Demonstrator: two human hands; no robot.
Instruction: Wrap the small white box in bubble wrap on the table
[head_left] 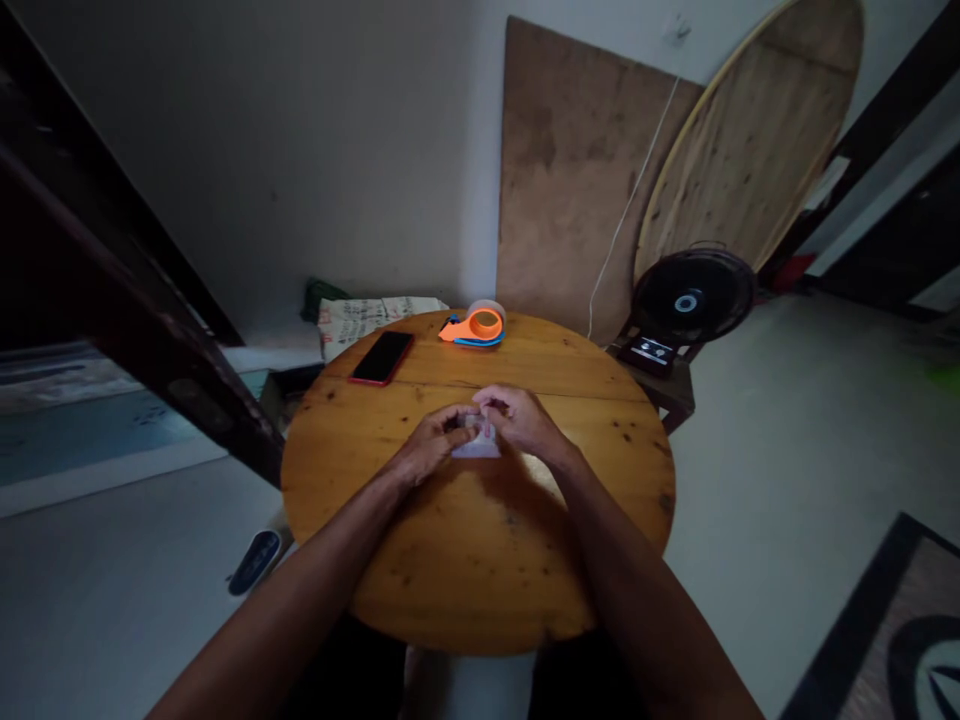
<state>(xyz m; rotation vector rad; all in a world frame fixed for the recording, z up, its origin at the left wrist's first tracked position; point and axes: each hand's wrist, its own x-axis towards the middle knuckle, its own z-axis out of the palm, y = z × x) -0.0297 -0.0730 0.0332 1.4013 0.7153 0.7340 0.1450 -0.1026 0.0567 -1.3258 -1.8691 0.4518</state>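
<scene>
A small pale, lilac-tinted box [476, 450] rests on the round wooden table [510, 560]. From its left side my left hand [439, 438] grips it, with the thumb lying across its top. My right hand [517, 418] is closed over the far right part of the box, its thumb and fingertips pinched together. What those fingertips hold, if anything, is too small to tell. Both hands cover much of the box, so its contents and far side are hidden.
Beyond the hands lie an orange tape dispenser [480, 326] and a red-edged phone [383, 358]. A black round fan-like appliance [690, 300] stands on a stool at the right. A brown board [570, 190] and a round wooden tabletop [757, 150] lean against the wall.
</scene>
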